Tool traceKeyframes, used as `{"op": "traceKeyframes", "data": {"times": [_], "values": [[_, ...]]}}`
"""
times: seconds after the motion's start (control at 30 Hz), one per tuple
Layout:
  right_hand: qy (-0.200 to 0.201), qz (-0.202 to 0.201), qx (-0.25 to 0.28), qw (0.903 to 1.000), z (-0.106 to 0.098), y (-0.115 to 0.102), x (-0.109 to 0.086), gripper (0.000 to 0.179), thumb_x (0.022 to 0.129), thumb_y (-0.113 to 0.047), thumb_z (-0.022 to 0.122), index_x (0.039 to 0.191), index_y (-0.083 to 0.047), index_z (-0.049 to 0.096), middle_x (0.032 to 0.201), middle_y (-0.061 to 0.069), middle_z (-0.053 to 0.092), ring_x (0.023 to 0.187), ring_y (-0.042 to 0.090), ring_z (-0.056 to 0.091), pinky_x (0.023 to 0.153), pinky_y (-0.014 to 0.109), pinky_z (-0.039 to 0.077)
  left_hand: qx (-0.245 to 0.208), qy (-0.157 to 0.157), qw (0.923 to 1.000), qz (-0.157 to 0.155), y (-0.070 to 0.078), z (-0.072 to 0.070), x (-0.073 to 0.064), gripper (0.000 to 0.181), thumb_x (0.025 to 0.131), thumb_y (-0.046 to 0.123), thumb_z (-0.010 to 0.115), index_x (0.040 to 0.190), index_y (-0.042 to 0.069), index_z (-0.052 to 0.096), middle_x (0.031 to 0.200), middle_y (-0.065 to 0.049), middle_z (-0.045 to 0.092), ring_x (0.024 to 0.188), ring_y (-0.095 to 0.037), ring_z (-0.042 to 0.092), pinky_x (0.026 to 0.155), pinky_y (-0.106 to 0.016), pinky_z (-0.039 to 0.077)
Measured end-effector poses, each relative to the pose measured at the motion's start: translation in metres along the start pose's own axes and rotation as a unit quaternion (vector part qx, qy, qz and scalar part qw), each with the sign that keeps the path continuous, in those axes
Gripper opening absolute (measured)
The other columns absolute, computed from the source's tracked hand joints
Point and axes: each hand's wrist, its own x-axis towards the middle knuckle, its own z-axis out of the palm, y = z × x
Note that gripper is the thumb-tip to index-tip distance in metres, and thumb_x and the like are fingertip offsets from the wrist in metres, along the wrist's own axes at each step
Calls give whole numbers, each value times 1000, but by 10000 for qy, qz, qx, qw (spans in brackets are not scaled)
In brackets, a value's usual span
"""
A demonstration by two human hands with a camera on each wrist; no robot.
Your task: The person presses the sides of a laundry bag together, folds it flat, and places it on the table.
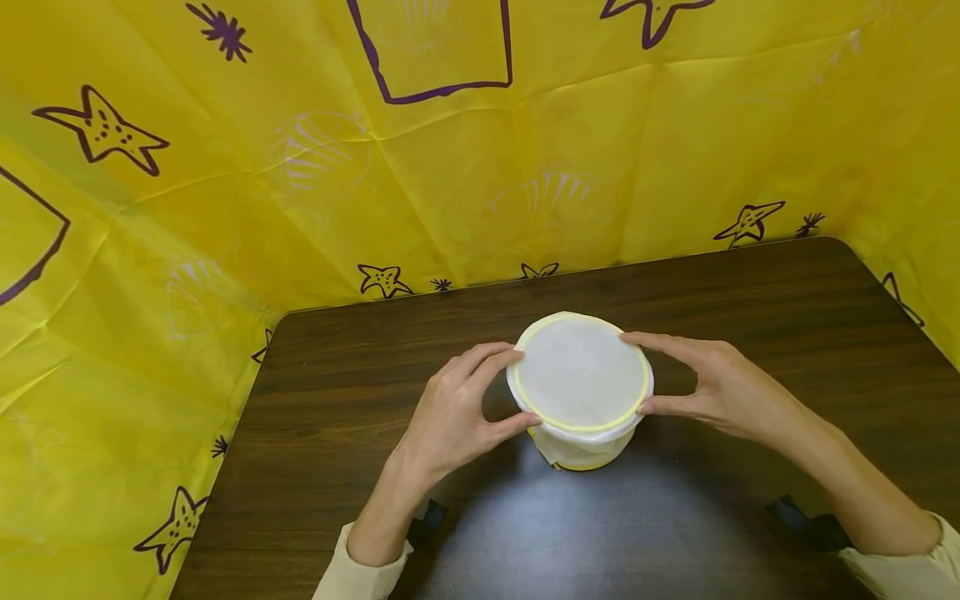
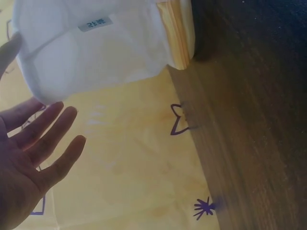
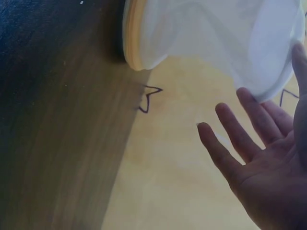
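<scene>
A round white fabric bag (image 1: 581, 371) with a yellow ring round its flat top stands on the dark wooden table. Its soft side wall sags in folds above a yellow-edged base (image 2: 175, 36), and a small printed label (image 2: 95, 24) shows on the wall. On the left of the top rim, my left hand (image 1: 465, 408) holds the edge between thumb and fingers. Opposite it, my right hand (image 1: 712, 383) grips the right edge the same way, thumb nearer me. In both wrist views the other fingers spread loosely below the rim.
The brown wood-grain table (image 1: 360, 400) reaches back to a yellow sheet (image 1: 450, 167) printed with starfish and shells, which hangs behind and at both sides. Dark straps (image 1: 806, 525) show near my wrists, beside light sleeves (image 1: 363, 567).
</scene>
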Motion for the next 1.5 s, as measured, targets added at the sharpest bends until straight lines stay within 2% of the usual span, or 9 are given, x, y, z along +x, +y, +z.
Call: {"op": "traceKeyframes", "data": {"times": [0.3, 0.53, 0.77, 0.93, 1.1, 1.5], "values": [[-119, 112, 75, 9998, 4, 7, -1, 83, 71, -34, 89, 146, -24, 53, 134, 1, 63, 117, 22, 63, 92, 14, 44, 57, -122, 9998, -134, -2, 6, 0, 71, 72, 54, 85, 125, 12, 63, 126, 2, 60, 112, -14, 61, 95, -34, 50], [-213, 101, 19, 9997, 6, 10, 0, 87, 72, -34, 88, 148, -22, 49, 134, 4, 63, 113, 26, 65, 85, 34, 55, 51, -230, 9995, -214, -3, 9, 0, 77, 71, 56, 84, 130, 11, 61, 126, 2, 59, 112, -15, 61, 94, -35, 51], [-296, 105, 134, 9994, 8, 13, 1, 87, 72, -33, 88, 149, -21, 49, 134, 6, 63, 115, 27, 64, 85, 46, 55, -42, -355, 9986, -377, -4, 12, -1, 84, 71, 56, 85, 136, 12, 57, 127, 2, 58, 113, -15, 61, 95, -35, 52], [-348, 280, 296, 9986, 10, 15, 0, 91, 73, -35, 88, 151, -22, 44, 129, 8, 66, 113, 29, 65, 85, 53, 53, 86, -464, 9979, -441, -4, 16, -2, 90, 70, 59, 84, 140, 11, 53, 125, 2, 57, 109, -17, 63, 91, -36, 53], [-438, 313, 349, 9979, 13, 19, -1, 89, 73, -35, 87, 150, -19, 46, 129, 10, 66, 112, 29, 65, 85, 53, 54, 180, -613, 9967, -501, -3, 20, -3, 95, 68, 59, 85, 143, 11, 51, 120, 2, 57, 101, -17, 64, 85, -37, 55], [-632, 416, 494, 9959, 18, 27, -3, 83, 76, -41, 84, 148, -22, 49, 135, 6, 62, 119, 28, 61, 89, 52, 53, 134, -828, 9927, -862, -1, 27, -5, 97, 64, 58, 88, 141, 13, 50, 118, 3, 57, 95, -17, 65, 80, -36, 56]]}}
